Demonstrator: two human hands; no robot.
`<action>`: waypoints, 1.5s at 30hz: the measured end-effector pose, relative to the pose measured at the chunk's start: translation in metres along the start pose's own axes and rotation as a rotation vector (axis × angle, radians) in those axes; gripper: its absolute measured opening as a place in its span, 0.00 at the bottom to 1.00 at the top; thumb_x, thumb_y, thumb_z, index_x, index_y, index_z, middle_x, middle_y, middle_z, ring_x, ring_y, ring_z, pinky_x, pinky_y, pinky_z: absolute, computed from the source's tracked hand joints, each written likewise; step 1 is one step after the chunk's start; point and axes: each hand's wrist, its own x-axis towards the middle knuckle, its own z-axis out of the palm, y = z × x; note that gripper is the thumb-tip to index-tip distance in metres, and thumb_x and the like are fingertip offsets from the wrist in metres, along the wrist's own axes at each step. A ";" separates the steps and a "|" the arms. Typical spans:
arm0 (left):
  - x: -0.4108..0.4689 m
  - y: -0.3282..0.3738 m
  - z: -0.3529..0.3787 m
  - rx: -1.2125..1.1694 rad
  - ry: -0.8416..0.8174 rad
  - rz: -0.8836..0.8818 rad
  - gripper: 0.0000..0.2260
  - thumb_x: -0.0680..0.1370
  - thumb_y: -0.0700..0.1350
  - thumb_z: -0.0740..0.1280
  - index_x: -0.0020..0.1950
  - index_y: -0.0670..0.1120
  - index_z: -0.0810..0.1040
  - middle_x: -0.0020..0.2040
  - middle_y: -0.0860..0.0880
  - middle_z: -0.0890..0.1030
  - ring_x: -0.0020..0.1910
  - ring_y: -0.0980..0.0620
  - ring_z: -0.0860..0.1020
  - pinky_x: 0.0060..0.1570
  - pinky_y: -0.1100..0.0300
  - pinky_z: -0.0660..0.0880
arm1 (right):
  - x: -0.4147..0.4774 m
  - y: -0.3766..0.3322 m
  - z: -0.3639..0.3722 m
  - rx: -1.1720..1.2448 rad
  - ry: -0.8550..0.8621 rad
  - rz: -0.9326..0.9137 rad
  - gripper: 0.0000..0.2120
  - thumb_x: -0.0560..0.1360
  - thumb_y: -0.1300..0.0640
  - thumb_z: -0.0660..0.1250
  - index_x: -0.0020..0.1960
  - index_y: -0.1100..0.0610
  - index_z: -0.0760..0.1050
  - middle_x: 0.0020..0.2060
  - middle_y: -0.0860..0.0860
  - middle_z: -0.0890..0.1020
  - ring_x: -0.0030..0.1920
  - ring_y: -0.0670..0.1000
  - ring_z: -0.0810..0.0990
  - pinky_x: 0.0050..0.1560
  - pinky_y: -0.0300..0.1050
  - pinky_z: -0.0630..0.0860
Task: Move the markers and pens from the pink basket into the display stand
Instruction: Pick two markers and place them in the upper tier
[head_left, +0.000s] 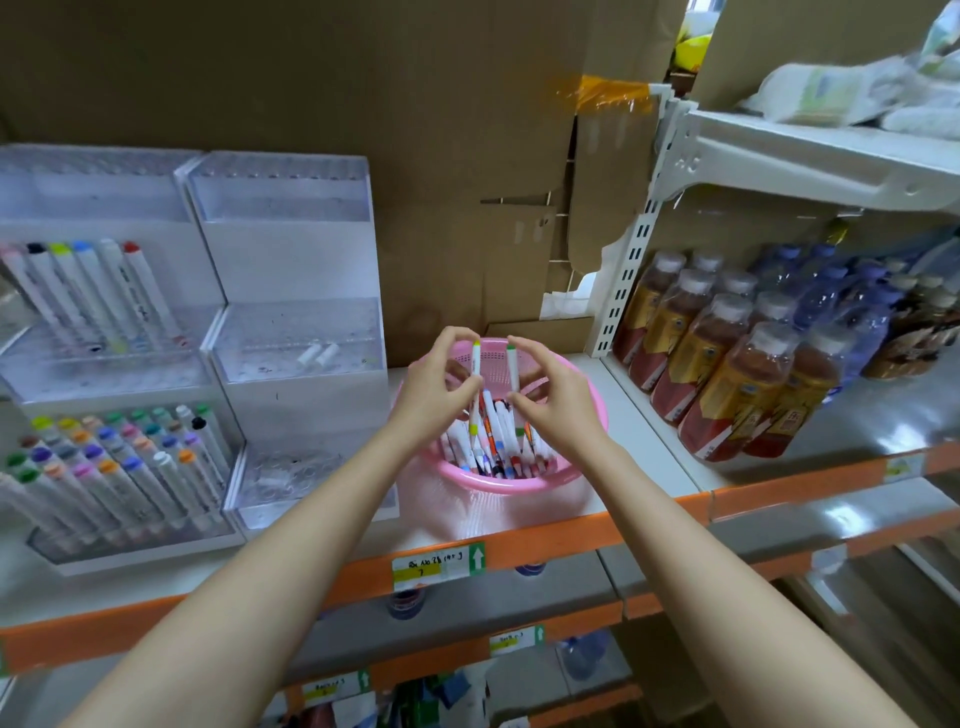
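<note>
The left hand (434, 384) is pinching a white marker with a yellow-green cap (476, 364) upright between thumb and fingertips. The right hand (550, 400) is pinching a white marker with a green cap (512, 366) the same way, both just above the round pink plastic basket (519, 486). The basket is sitting on the white shelf with an orange front edge (639, 441) and holding a heap of white markers with coloured caps (493, 441), while the tiered clear acrylic display stand (296, 218) is standing just beside it on the left, carrying rows of markers in its left-hand tiers.
</note>
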 end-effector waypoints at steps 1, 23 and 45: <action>-0.002 0.003 -0.003 -0.006 0.016 0.024 0.17 0.73 0.41 0.67 0.57 0.57 0.70 0.44 0.54 0.80 0.37 0.50 0.80 0.36 0.45 0.81 | 0.000 -0.005 -0.001 0.012 0.006 -0.003 0.28 0.72 0.63 0.71 0.69 0.48 0.71 0.42 0.49 0.82 0.39 0.46 0.81 0.37 0.30 0.75; -0.049 0.038 -0.207 0.139 0.445 0.192 0.18 0.77 0.40 0.67 0.64 0.52 0.68 0.40 0.50 0.77 0.33 0.52 0.80 0.36 0.48 0.81 | 0.042 -0.190 0.086 0.221 0.044 -0.387 0.28 0.72 0.65 0.71 0.70 0.52 0.69 0.39 0.51 0.77 0.38 0.50 0.80 0.39 0.36 0.77; 0.002 -0.006 -0.291 0.183 0.367 0.276 0.19 0.77 0.39 0.68 0.65 0.50 0.69 0.42 0.52 0.76 0.42 0.54 0.80 0.43 0.55 0.81 | 0.104 -0.256 0.175 0.209 0.264 -0.381 0.25 0.71 0.66 0.71 0.66 0.55 0.72 0.41 0.54 0.77 0.38 0.48 0.77 0.40 0.29 0.71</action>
